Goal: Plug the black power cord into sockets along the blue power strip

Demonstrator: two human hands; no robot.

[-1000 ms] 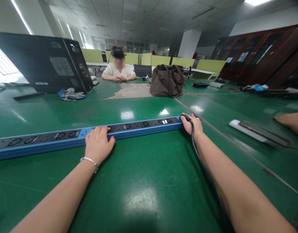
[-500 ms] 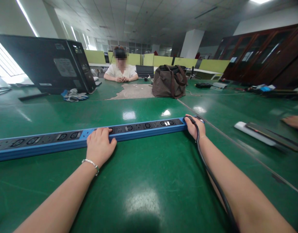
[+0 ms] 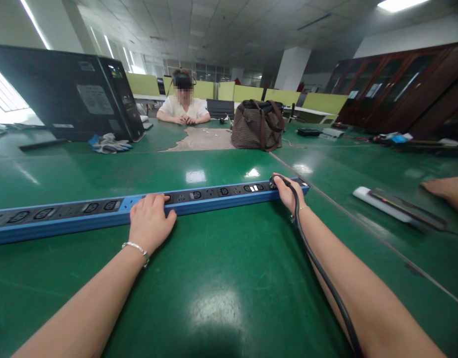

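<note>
A long blue power strip [image 3: 229,202] with a row of black sockets lies across the green table, running out past the left edge of view. My left hand [image 3: 149,219] is closed over its middle, fingers on the socket face and thumb along the front side. Near the strip's right end, my right hand [image 3: 290,193] grips a black plug [image 3: 272,182], which is tilted just above the sockets. The black cable [image 3: 314,251] of this plug trails down along my right forearm.
A black computer case [image 3: 91,97] and gloves [image 3: 109,143] are at the back left. A brown bag [image 3: 257,125] stands at the back, near a seated person [image 3: 183,107]. To the right lie a white bar-shaped object [image 3: 381,204] and another person's hand [image 3: 443,191].
My right hand has shifted slightly left along the strip with the plug, which shows more clearly now. The left hand keeps its place on the strip. The view has turned a little.
</note>
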